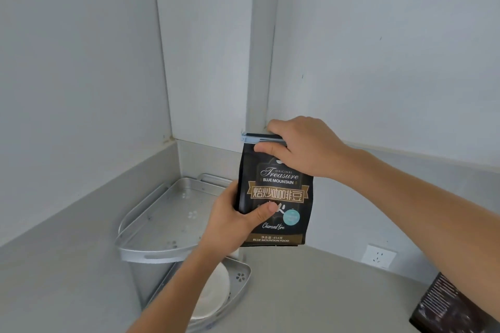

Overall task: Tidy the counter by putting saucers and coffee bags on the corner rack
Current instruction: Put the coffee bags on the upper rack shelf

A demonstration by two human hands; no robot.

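A black coffee bag (281,192) with gold lettering hangs upright in the air, just right of the corner rack's top shelf. My right hand (300,147) pinches its clipped top edge. My left hand (238,217) grips its lower left side, thumb across the front. The silver corner rack (151,251) stands in the counter corner; its top shelf (173,213) is bare. On the lower shelf (240,278) lies a white saucer (213,295), partly hidden by my left forearm.
A second dark coffee bag (454,305) lies on the counter at the bottom right edge. A white wall socket (378,255) sits low on the right wall. Grey walls close in on the left, back and right around the grey counter (324,292).
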